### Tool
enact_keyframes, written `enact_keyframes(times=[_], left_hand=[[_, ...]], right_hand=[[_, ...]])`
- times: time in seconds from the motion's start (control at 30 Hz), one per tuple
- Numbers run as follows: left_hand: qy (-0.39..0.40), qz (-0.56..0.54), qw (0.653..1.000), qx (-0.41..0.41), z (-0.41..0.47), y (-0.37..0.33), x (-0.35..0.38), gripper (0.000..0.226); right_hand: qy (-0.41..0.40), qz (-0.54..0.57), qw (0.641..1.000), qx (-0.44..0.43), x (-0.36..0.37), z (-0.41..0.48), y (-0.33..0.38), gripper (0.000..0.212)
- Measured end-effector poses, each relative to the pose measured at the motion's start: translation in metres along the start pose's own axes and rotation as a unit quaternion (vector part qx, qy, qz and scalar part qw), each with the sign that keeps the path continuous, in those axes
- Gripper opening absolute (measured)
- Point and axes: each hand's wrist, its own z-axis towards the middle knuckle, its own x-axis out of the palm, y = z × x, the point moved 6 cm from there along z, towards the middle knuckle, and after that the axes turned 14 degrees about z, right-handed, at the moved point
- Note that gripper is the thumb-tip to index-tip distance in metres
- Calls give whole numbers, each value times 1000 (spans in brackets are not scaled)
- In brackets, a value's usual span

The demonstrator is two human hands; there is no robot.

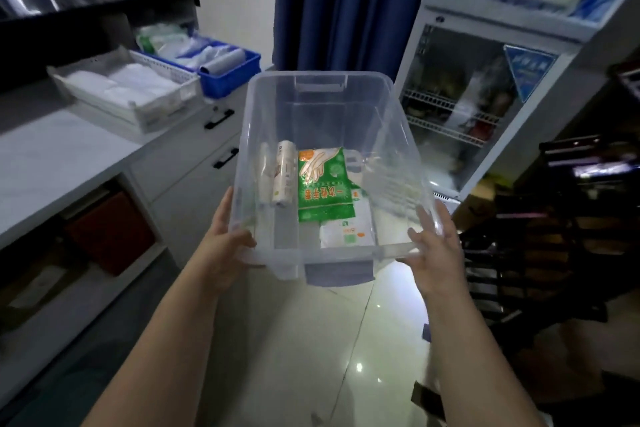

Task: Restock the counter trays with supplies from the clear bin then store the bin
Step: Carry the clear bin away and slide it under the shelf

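Clear bin (388, 121), fingers (419, 238) of left hand (223, 246) and right hand (438, 250) gripping it, holds roll (284, 177), green packet (325, 184).

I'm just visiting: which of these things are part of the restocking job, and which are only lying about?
Part of the job: clear bin, held by left hand and right hand; inside, green glove packet, roll, white packet; white tray and blue tray on the counter.
Lying about: glass-door fridge, blue curtain, red box under the counter.
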Motion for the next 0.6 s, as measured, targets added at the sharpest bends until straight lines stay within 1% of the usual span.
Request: enact_keyframes(times=[0.07,0.13,0.2,0.27,0.4,0.5,0.6], left_hand=[[-8,-8,1000,12,26,-15,23,100],[-33,-14,999,12,53,-25,35,101],[-46,-16,999,14,82,-30,40,98],[-50,-21,998,14,115,-32,39,93],[-51,-4,999,16,197,-43,27,91],[-48,24,998,38,265,-67,20,86],[-53,7,998,30,336,-89,8,84]], right_hand=[[4,14,1000,-7,4,31,18,63],[-6,24,1000,-3,7,62,28,63],[-3,31,1000,3,15,93,31,63],[2,31,999,7,27,126,30,65],[4,8,1000,12,60,202,17,69],[3,-11,1000,1,96,266,7,68],[1,-30,1000,-2,141,332,1,71]])
